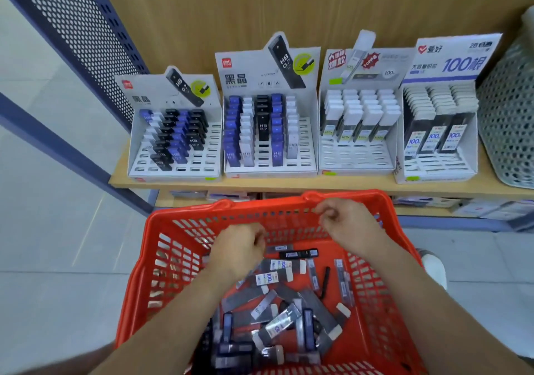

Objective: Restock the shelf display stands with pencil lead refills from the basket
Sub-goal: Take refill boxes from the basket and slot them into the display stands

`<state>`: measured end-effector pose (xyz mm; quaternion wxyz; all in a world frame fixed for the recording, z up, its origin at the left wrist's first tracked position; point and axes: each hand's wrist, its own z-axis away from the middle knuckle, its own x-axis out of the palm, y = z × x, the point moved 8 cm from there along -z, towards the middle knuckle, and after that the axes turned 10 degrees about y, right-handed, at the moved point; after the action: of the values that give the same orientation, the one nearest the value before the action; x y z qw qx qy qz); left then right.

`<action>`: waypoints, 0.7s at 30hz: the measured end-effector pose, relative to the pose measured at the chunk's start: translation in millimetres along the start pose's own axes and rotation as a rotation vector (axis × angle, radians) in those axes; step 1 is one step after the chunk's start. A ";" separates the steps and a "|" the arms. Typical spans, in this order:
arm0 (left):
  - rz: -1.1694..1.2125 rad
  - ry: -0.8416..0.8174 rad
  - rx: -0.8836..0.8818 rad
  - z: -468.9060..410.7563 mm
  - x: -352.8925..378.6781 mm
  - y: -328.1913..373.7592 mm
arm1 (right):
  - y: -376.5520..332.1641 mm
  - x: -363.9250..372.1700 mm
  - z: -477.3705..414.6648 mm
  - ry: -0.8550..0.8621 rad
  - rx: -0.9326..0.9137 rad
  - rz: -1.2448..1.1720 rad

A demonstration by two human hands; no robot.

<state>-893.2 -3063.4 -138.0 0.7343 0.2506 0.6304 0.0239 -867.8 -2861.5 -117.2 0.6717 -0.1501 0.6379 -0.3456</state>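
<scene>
Left hand [239, 252] and right hand [348, 226] are hovering curled over basket [179, 213]; grip contents unclear. Refills [267, 278] likely light, stiff, slick: pinching long edges.

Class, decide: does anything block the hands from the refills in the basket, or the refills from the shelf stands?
Nothing visible does. The left hand and right hand are over the open basket of refills; the stands face it, slots uncovered.

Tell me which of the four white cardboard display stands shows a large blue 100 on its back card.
The rightmost white cardboard display stand, beside the grey perforated basket; the others picture a refill case.
</scene>
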 end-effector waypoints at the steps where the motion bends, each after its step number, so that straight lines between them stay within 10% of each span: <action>1: -0.066 -0.123 0.012 12.0 25.2 -6.5 | 8.0 12.0 4.3 -0.072 0.005 0.068; 6: -0.142 -0.355 -0.075 64.5 107.4 -43.1 | 55.3 85.5 35.5 -0.282 0.083 0.195; 15: -0.116 -0.291 -0.315 83.3 147.8 -89.1 | 134.8 156.2 89.7 -0.412 0.388 0.458; 21: -0.171 -0.242 -0.170 98.7 164.8 -75.0 | 116.8 168.8 100.3 -0.332 0.306 0.492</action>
<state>-788.0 -3104.4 -310.6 0.8227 0.1342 0.5521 -0.0159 -748.5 -2912.6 -305.2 0.8444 0.0568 0.4778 -0.2356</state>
